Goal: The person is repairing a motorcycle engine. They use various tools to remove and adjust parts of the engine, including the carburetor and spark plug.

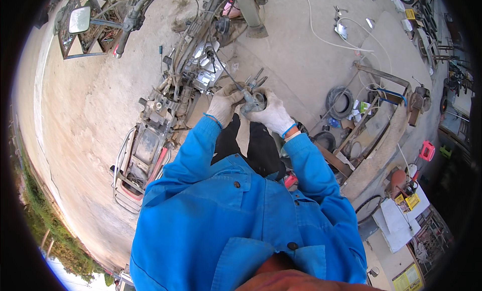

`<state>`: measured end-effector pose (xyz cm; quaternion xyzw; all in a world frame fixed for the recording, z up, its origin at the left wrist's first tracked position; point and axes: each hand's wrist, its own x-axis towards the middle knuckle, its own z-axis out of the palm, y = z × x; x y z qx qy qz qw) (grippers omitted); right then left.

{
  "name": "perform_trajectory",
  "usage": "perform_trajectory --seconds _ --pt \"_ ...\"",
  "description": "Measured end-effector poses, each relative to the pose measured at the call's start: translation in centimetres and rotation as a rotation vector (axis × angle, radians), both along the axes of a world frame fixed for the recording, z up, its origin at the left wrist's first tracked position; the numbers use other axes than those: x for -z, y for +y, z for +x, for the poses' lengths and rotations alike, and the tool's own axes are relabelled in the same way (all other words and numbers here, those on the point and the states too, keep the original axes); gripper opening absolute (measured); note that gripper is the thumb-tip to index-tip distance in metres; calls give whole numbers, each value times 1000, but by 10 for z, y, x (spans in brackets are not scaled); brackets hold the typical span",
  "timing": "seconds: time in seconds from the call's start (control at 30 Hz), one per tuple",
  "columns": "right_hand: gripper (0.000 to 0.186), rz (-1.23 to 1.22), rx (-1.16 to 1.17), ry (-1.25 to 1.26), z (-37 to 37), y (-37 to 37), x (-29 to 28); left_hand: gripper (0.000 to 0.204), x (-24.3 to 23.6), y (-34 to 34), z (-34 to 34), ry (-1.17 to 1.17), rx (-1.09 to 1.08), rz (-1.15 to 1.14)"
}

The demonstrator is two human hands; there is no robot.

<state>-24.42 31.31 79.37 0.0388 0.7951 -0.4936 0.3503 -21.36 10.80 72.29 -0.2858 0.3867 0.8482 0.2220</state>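
The left hand (221,105) and right hand (276,114) cover parts of the grey metal piece (252,104) between their fingers. Beyond the fingers, the motorcycle (186,51) is cut off by the upper edge; well to their right, dark clutter (454,80) is too small to tell apart.

Concrete floor (298,65) leaves open room ahead and to the right of the gloved right hand (275,112), as far as a black tyre (341,115) and a pale hose (346,47) lying across it. Beyond the tyre, a cluttered low frame (379,150) blocks the right. A stripped motorcycle (155,115) bars the left; its dark cable (224,71) crosses the gap just ahead of the gloved left hand (224,102).
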Motion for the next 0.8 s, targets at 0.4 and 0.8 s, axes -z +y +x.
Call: perform_trajectory --seconds 0.4,0.8 --pt "67 241 -165 521 20 -3 13 34 -17 12 -12 -4 -16 -52" --pt "69 309 -190 473 25 -9 13 29 -15 5 -30 -19 547 -794"
